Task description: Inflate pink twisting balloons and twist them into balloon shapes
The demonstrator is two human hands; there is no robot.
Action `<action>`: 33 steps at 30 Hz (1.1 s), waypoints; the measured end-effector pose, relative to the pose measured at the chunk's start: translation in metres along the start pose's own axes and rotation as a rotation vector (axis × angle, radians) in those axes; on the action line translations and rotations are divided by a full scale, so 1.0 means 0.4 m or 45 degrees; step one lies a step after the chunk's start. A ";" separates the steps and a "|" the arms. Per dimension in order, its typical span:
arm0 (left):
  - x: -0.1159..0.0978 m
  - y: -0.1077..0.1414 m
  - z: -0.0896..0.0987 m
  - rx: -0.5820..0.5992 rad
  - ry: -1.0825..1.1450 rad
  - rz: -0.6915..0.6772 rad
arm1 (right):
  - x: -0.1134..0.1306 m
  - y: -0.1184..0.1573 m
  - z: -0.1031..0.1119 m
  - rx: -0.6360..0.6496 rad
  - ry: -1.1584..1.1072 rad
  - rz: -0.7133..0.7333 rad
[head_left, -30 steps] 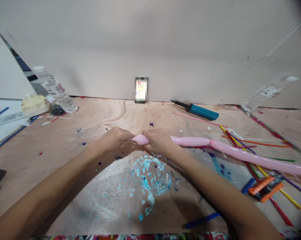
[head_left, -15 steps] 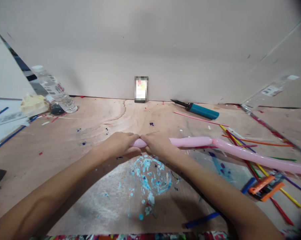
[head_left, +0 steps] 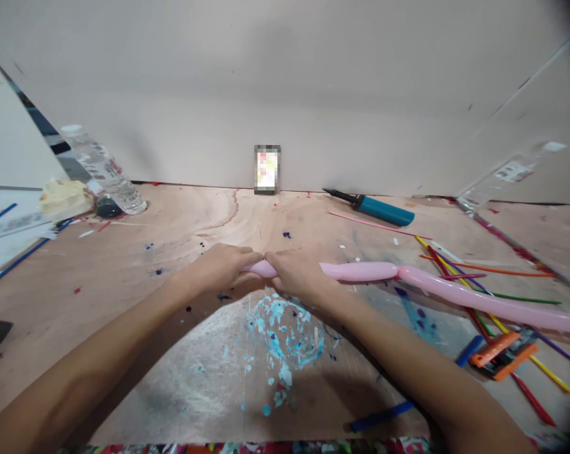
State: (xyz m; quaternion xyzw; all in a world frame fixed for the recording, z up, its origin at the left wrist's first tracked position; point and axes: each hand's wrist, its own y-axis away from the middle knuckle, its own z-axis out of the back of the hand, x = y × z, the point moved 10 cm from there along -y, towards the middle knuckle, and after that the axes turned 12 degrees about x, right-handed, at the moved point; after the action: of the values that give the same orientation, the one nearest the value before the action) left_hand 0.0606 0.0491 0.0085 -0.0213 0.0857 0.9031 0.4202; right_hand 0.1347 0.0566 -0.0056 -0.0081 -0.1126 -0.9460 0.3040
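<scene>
A long pink modelling balloon (head_left: 360, 272), inflated, runs from between my hands out past the right edge of the view. A twist pinches it into segments to the right of my hands. My left hand (head_left: 229, 265) is closed around its left end. Close beside it, my right hand (head_left: 298, 270) grips the same balloon, with a short pink stretch showing between the two. The fingertips of both hands nearly meet at the top. What the left fingers cover at the balloon's end is hidden.
A teal hand pump (head_left: 386, 210) and a propped phone (head_left: 267, 170) are at the wall. Uninflated balloons (head_left: 516, 272) and an orange-and-black tool (head_left: 504, 355) lie right. Plastic bottles lean left (head_left: 108, 170) and right (head_left: 509, 173). Blue paint flecks (head_left: 285, 331) mark the wooden table (head_left: 195, 378).
Both hands keep their hold and have barely moved. The balloon's twist has slid slightly left, and the long right segment has shifted a little with it.
</scene>
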 end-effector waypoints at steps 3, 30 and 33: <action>0.045 0.013 0.026 -0.042 -0.095 0.090 | -0.030 0.006 0.020 0.012 -0.147 0.014; -0.041 -0.008 -0.018 0.126 -0.296 0.112 | 0.004 0.003 -0.024 0.351 -0.668 0.354; -0.058 -0.009 -0.013 0.125 -0.288 0.057 | 0.013 0.008 -0.022 0.378 -0.725 0.377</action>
State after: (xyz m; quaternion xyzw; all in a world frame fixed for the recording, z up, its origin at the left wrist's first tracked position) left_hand 0.0783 0.0329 0.0055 0.1032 0.0823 0.9037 0.4073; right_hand 0.1329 0.0492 -0.0131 -0.2435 -0.3266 -0.8247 0.3923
